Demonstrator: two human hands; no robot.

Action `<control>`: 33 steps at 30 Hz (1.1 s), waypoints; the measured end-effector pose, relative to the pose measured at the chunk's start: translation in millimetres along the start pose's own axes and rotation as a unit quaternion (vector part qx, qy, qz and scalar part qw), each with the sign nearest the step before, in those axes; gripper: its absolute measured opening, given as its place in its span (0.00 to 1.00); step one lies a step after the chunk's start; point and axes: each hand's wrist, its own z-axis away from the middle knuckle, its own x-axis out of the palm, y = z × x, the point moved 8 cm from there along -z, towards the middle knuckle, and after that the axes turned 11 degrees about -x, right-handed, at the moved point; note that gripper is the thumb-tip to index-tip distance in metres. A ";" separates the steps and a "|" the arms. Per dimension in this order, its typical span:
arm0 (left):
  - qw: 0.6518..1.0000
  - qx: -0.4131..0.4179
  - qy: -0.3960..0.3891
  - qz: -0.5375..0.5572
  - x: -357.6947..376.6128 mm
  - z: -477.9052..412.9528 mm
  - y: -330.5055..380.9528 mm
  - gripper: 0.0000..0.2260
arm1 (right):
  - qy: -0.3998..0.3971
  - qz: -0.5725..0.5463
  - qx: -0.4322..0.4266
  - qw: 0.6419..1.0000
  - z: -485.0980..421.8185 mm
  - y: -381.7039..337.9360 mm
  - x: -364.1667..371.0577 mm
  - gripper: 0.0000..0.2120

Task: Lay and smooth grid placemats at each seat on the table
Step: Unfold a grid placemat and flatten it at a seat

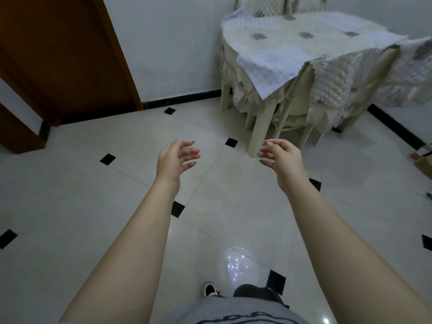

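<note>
Over the floor, well apart from the surface, left hand and right hand hang loosely open, empty; grid placemats line its edges, the nearest overhanging, probably needing smoothing.

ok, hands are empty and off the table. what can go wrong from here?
1. The near mat overhangs the table edge, one corner drooping; a brush in passing could pull it off.
2. Loose quilted chair covers crowd the near side, so reaching in to smooth may snag one.
3. The left hand and right hand hold nothing; if a seat lacks a mat, none is at hand.
</note>
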 end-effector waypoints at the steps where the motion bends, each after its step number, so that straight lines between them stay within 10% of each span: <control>1: 1.000 -0.001 -0.001 -0.002 -0.5 -12.2 4.3 0.13 | -0.001 0.000 0.001 1.000 -10.4 0.5 8.5 0.07; 33: 0.999 -0.047 0.016 -0.018 85.4 -470.0 195.6 0.11 | -0.042 -0.006 0.026 0.999 -480.1 24.3 251.6 0.06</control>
